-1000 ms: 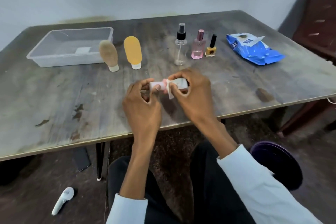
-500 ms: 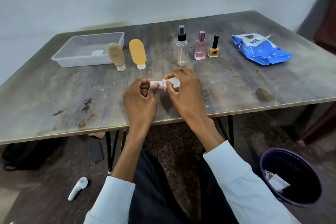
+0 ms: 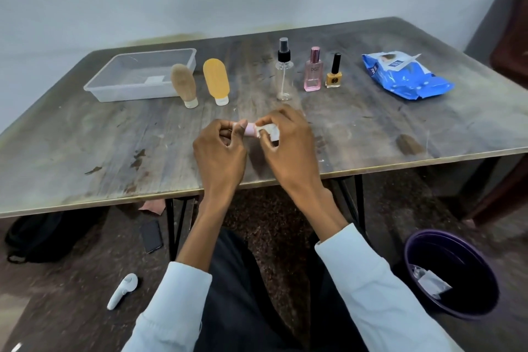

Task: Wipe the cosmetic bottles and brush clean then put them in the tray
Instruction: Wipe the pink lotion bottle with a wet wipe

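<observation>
The left hand [image 3: 220,148] still pinches a small pink item [image 3: 250,129] (likely the brush) while the right hand's fingers [image 3: 264,123], gripping a wipe [image 3: 268,131], have slid further over it. Wiping continues; the tray [image 3: 114,88] sits beyond, unfilled.

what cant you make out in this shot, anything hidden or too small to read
- Head view: the small pink item is mostly covered by the left hand and right hand; its type is unclear.
- The white wipe is largely tucked under the right fingers.
- Label on the pink perfume bottle: too small to read.
- Print on the blue wipes pack: too small.
- Dark chair: cut off by the right edge.
</observation>
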